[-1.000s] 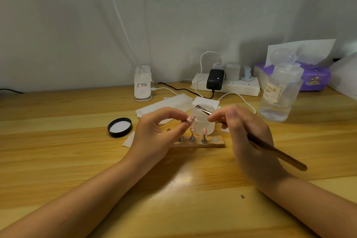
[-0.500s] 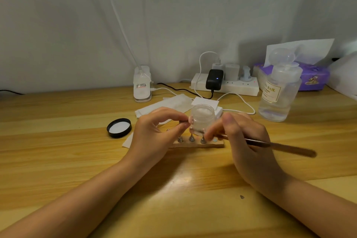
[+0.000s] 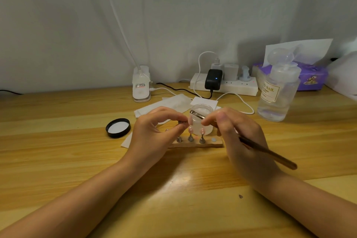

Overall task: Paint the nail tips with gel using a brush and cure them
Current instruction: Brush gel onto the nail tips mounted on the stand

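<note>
Brush lifted back up to the held nail tip at centre frame

Half a second ago the brush (image 3: 267, 153) lay low and nearly level by the wooden stand (image 3: 195, 144); now its metal end is raised again, angled up-left over the open gel jar (image 3: 201, 120) and right beside the pink nail tip (image 3: 190, 120) that the left hand (image 3: 154, 137) pinches on its holder between thumb and forefinger. The right hand (image 3: 239, 135) grips the brush pen-fashion, fingers curled round the shaft. I judge this as gel being carried back to the tip for another stroke, so painting goes on and curing has not begun. Two more pink tips stand on the wooden stand below; the jar's black lid (image 3: 118, 128) lies at centre left, the white clip lamp (image 3: 141, 87) behind it
</note>
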